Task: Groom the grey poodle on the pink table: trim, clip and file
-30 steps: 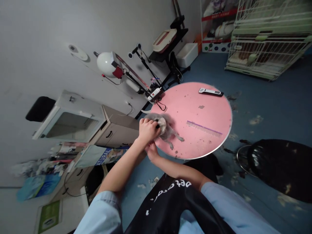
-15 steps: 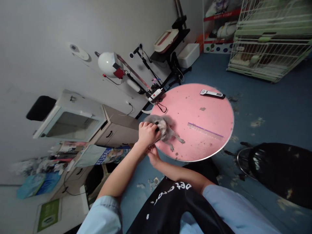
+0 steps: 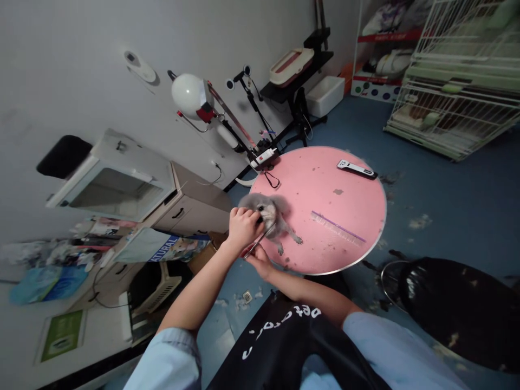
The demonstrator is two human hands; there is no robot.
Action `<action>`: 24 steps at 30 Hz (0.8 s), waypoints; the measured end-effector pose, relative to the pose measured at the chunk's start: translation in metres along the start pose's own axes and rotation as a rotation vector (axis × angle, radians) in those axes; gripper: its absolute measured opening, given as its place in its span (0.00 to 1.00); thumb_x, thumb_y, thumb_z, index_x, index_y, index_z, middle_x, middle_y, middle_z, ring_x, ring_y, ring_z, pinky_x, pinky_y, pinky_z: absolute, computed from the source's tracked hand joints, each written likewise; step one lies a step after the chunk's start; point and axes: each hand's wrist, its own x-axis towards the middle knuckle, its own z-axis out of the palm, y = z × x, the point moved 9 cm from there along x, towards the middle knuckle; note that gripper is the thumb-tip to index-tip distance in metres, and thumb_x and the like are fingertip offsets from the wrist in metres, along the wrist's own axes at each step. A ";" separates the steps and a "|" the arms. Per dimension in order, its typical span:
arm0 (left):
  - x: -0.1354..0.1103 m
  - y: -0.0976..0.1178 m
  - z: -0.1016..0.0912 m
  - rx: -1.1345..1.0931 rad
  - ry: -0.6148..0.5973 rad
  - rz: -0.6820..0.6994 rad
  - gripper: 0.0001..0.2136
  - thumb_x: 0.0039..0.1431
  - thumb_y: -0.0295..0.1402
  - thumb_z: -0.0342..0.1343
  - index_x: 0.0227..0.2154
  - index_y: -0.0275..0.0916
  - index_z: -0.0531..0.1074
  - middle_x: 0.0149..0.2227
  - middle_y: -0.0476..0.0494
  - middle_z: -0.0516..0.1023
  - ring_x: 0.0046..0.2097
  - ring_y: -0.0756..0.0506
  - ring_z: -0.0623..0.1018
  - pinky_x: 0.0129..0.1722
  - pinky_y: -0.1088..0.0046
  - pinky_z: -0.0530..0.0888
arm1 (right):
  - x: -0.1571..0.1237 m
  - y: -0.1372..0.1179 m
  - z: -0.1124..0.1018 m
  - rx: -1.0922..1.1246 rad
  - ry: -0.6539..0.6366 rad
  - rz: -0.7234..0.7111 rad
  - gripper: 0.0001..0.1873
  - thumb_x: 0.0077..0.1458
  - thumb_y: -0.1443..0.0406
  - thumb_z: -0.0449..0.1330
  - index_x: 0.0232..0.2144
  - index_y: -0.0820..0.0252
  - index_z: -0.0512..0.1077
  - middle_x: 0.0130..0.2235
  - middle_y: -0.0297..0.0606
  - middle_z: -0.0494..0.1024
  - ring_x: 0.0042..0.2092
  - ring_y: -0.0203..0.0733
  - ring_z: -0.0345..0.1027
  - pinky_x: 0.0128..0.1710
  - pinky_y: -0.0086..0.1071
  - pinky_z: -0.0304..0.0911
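The small grey dog with a pale muzzle (image 3: 270, 213) sits at nine o'clock on the round pink desk with a pale rim (image 3: 303, 179), its front legs pointing to four o'clock. My left grip (image 3: 244, 227) is curled against the side of its face, fingers bent over the muzzle; my right grip (image 3: 262, 262), just below, is closed on the handle end of slim metal scissors (image 3: 262, 238), their blades pointing to one o'clock beside the muzzle. Grey tufts speckle the desk. A slender black-and-white clipper (image 3: 357, 169) lies near its edge at half past one, and a purple-backed comb with clear teeth (image 3: 338, 226) at four. At half past ten, a white power strip (image 3: 263, 158) sits by the edge. Beyond, hair clumps litter the blue floor (image 3: 430, 192); pale green wire cages (image 3: 450, 114) stand toward half past one, a round black stool (image 3: 463, 309) at four, and a white glass-fronted cabinet (image 3: 114, 189) at nine.
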 end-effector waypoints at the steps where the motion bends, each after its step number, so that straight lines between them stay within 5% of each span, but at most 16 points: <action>1: -0.001 -0.001 0.000 -0.001 0.002 -0.003 0.11 0.57 0.40 0.51 0.33 0.41 0.75 0.30 0.39 0.75 0.40 0.39 0.70 0.44 0.58 0.58 | 0.000 0.000 -0.001 0.014 -0.029 -0.002 0.13 0.43 0.64 0.61 0.31 0.53 0.61 0.32 0.30 0.73 0.38 0.40 0.69 0.43 0.36 0.64; 9: -0.005 -0.003 -0.001 0.017 0.030 -0.004 0.10 0.57 0.39 0.52 0.33 0.40 0.75 0.29 0.40 0.76 0.39 0.39 0.71 0.43 0.59 0.59 | -0.006 0.005 -0.013 0.083 -0.130 0.121 0.18 0.42 0.63 0.64 0.33 0.53 0.60 0.31 0.29 0.73 0.36 0.40 0.69 0.38 0.35 0.62; 24: -0.025 0.001 0.002 0.009 0.147 -0.028 0.11 0.60 0.39 0.50 0.36 0.40 0.75 0.31 0.40 0.77 0.39 0.41 0.72 0.42 0.60 0.59 | -0.023 -0.026 -0.044 0.047 -0.208 0.314 0.21 0.39 0.60 0.69 0.32 0.55 0.61 0.31 0.33 0.73 0.39 0.44 0.71 0.42 0.40 0.60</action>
